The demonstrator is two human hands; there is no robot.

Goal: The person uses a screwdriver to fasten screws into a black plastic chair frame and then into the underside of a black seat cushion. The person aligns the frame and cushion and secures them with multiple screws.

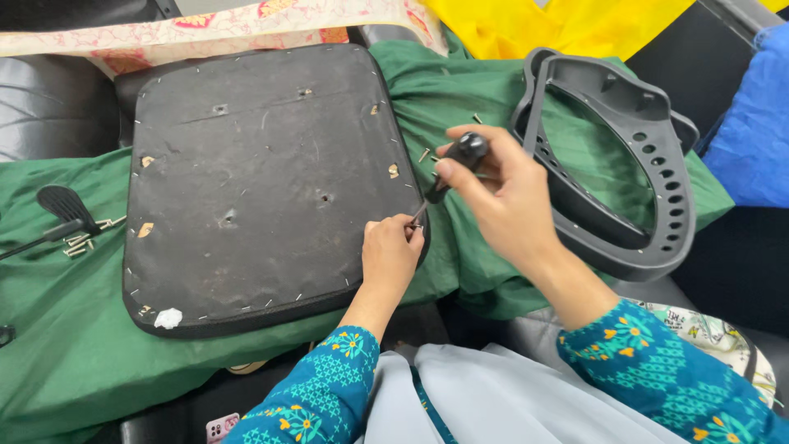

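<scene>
A black chair seat pad [255,181] lies upside down on green cloth [74,337], its edge lined with staples. My right hand [501,197] grips a screwdriver with a black handle [467,152], its tip angled down to the pad's right edge. My left hand [390,251] rests on that edge, fingertips pinched right at the screwdriver's tip. Whether the fingers hold a staple I cannot tell.
A black plastic chair back frame [625,156] lies to the right on the green cloth. Loose screws [82,238] and a black lever [62,205] sit at the left. A few screws [427,152] lie by the pad's right side. Yellow cloth [542,25] and blue cloth [756,123] lie beyond.
</scene>
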